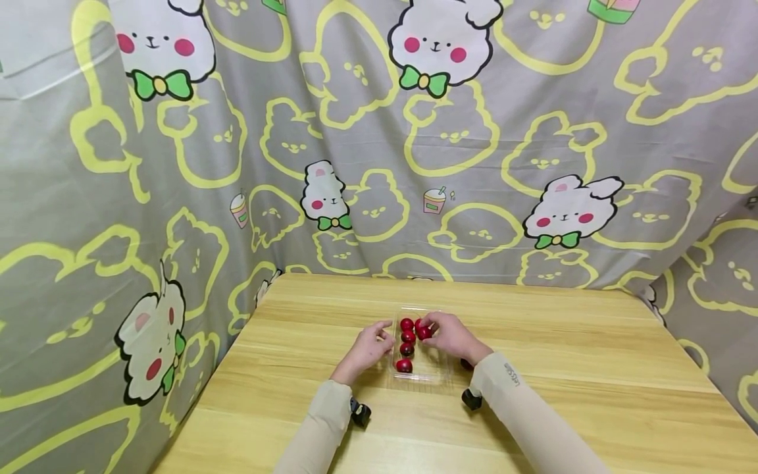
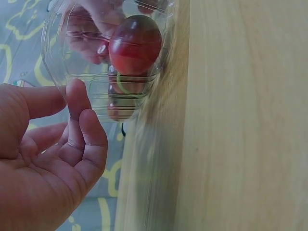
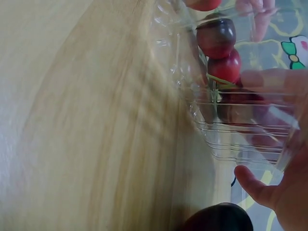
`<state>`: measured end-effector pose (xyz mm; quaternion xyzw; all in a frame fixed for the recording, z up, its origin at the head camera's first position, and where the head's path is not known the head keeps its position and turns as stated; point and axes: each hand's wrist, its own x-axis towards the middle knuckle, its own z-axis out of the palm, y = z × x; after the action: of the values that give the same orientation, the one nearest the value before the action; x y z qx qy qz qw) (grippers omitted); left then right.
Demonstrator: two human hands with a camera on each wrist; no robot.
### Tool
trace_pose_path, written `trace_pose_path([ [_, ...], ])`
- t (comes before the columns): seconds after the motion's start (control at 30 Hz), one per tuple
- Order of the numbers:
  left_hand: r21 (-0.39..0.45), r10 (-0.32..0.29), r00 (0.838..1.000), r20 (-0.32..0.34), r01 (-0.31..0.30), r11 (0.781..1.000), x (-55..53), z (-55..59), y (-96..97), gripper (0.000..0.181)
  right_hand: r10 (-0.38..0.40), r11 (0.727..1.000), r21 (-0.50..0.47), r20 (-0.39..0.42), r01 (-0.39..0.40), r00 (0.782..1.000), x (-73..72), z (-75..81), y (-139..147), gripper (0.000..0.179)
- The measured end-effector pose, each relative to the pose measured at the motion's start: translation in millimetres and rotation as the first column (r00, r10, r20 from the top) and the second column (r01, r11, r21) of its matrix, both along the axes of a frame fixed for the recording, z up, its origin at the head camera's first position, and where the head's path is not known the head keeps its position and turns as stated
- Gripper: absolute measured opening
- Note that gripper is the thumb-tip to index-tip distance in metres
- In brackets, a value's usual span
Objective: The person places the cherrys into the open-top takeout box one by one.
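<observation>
Pinched in the right hand's (image 1: 451, 334) fingers, a red cherry-like fruit (image 1: 424, 333) sits in the far half of the clear plastic tray (image 1: 431, 366) on the worktop (image 1: 533, 342); it looks light, firm and slick, probably best gripped round its widest part. Four more fruits (image 1: 406, 350) line the tray's left side, and another touches the held one. The thin walls would likely flex, and the left hand's (image 1: 368, 346) loosely bent fingers lie at the left wall.

Both forearms (image 1: 533, 411) reach forward, angled inward. The left hand (image 1: 366, 349) curls its fingers loosely; the right hand (image 1: 453, 334) pinches with bent fingers.
</observation>
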<state>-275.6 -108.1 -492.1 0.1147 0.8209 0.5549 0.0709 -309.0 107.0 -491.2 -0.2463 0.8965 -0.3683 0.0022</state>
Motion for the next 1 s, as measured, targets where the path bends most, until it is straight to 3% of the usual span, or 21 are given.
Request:
trace_pose_path([
  [0.4, 0.048, -0.005, 1.0, 0.001, 0.005, 0.999, -1.3, -1.5, 0.5, 0.047, 0.053, 0.997, 0.052, -0.084, -0.048, 0.995, -0.5, -2.5, -0.1, 0.026],
  [0.87, 0.01, 0.01, 1.0, 0.007, -0.01, 1.0, 0.4, 4.5, 1.4, 0.046, 0.043, 0.996, 0.074, -0.029, -0.041, 0.999, -3.7, -1.9, -0.9, 0.027],
  [1.0, 0.024, 0.002, 1.0, 0.016, -0.002, 1.0, 6.0, 12.8, 1.5, 0.046, 0.049, 0.996, 0.081, -0.015, -0.047, 0.999, -4.3, -2.2, -0.7, 0.027],
])
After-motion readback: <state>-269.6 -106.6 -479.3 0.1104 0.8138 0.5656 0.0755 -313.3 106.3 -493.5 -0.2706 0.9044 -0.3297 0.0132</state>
